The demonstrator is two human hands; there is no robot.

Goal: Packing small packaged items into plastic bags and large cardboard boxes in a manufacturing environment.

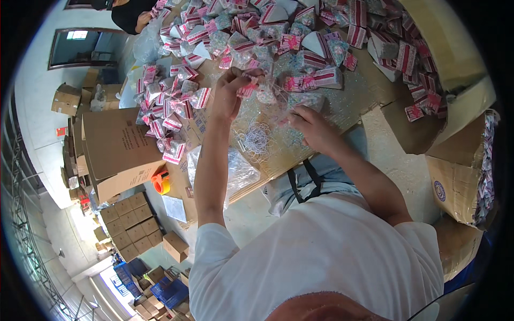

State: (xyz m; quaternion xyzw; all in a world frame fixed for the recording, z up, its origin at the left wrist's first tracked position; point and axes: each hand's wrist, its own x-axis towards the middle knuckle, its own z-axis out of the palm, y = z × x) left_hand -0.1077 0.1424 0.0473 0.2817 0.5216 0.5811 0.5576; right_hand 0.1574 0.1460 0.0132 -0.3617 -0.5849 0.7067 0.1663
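Over the cardboard-topped table [327, 115], my left hand [231, 91] is closed, pinching the pink-labelled top of a small clear packet [266, 95]. To its right, my right hand [315, 127] has its fingers pressed together beside the packet. Thin clear or pale strands run between the two hands; what the right fingers hold is too fine to make out. Just nearer to me lies a tangled pile of thin white loops [256, 140]. Another clear packet [307, 100] rests right beyond my right hand. Similar pink-and-white packets [257, 32] are heaped at the far side.
An open carton [120, 142] stands left of the table. Near its corner sits an orange tape dispenser [160, 182]. A clear plastic bag [235, 174] lies at the near edge. Cartons [455, 179] filled with packets stand right. Another person's hand [143, 21] is at the far left.
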